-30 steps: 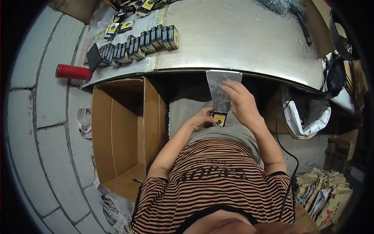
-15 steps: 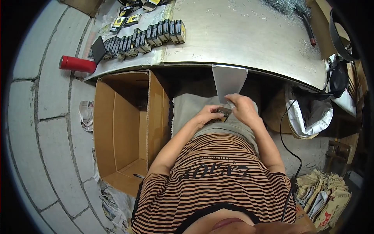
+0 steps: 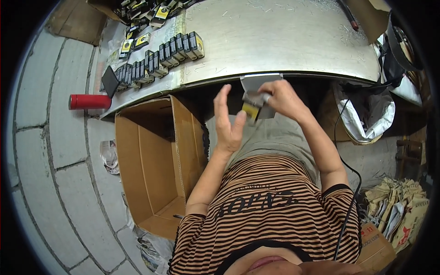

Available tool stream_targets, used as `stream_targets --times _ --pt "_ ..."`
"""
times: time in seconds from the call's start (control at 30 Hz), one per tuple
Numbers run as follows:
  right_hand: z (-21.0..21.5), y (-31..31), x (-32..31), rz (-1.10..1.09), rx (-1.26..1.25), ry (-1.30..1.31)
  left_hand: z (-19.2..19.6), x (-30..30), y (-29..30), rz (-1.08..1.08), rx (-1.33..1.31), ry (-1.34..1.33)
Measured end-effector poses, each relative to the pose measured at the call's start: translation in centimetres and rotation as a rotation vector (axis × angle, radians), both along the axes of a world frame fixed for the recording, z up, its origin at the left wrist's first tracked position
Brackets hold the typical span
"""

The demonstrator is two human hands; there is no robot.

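My right hand (image 3: 285,101) is closed on a small black and yellow box (image 3: 251,111), blurred by motion, just in front of the table edge. Beside it, my left hand (image 3: 228,126) is raised with fingers up and thumb apart, holding nothing. A grey panel (image 3: 261,83) hangs from the table edge behind the right hand. On the table (image 3: 275,41), similar small boxes (image 3: 162,59) stand in a slanting row at the left. A dark flat plate (image 3: 110,81) leans at the row's near-left end, next to a red cylinder (image 3: 89,101).
An open cardboard carton (image 3: 146,156) stands left of my lap. More small boxes (image 3: 160,13) lie heaped at the far left. A white-lined bag (image 3: 366,119) sits under the table at the right, with a black cable (image 3: 341,160) nearby. Stacked brown paper (image 3: 394,211) lies lower right.
My left hand has let go of the small box and lifted open. The right hand now holds the box and has moved up toward the table edge. The view has shifted slightly.
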State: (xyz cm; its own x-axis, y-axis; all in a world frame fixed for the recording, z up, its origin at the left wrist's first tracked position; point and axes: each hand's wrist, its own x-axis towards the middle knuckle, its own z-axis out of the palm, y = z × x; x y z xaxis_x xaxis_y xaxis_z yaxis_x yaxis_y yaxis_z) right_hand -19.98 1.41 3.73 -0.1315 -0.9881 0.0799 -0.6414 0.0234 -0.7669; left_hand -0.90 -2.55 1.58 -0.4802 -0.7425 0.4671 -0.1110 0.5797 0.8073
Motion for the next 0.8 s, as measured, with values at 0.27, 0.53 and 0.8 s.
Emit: stream_targets --times 0.27,0.53,0.8 --pt "1.2 -0.5 -1.4 0.047 0.129 -0.698 -1.5 0.8 -1.0 -0.229 0.733 0.120" --pt "-0.9 -3.9 2.8 0.069 -0.194 -0.722 -0.3 -0.9 -2.7 -0.105 -0.068 0.082" --pt "1.5 -5.5 2.2 -0.043 -0.083 -1.322 -0.4 -2.1 -5.0 -0.105 -0.019 0.112"
